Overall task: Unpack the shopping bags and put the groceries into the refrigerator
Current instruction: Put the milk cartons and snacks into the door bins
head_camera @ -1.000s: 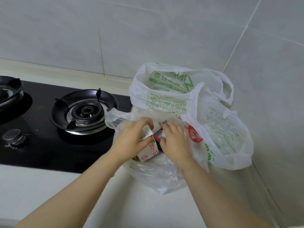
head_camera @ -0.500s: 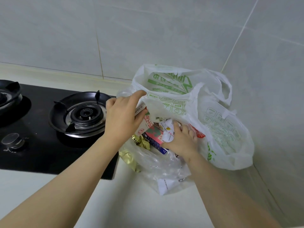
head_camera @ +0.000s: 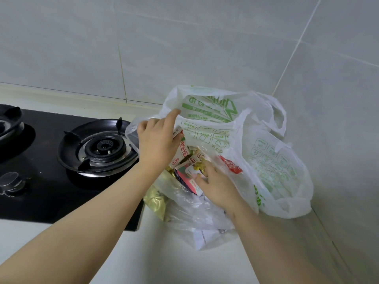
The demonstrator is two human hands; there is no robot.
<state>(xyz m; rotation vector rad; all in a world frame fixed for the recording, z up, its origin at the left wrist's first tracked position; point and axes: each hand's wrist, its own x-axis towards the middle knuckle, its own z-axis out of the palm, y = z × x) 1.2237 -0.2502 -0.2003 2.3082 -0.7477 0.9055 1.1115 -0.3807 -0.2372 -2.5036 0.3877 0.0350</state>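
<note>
Two plastic bags stand in the counter's corner. The clear bag [head_camera: 196, 214] in front holds several cartons and packets. My left hand [head_camera: 156, 140] grips the top of a white milk carton [head_camera: 181, 153] with red print and lifts it out of this bag. My right hand [head_camera: 215, 184] is in the bag's mouth, fingers curled on a small pink and white carton [head_camera: 187, 177]. A gold packet [head_camera: 156, 201] shows through the bag's left side. Behind stands a white bag [head_camera: 272, 160] with green print.
A black gas hob [head_camera: 51, 181] with a burner [head_camera: 98, 146] lies left of the bags, its edge touching the clear bag. Tiled walls [head_camera: 338, 119] close the corner behind and to the right. Pale countertop [head_camera: 160, 259] runs toward me.
My left hand has risen with the milk carton, from low inside the clear bag to above its rim. My right hand has stayed in the bag, holding the small carton.
</note>
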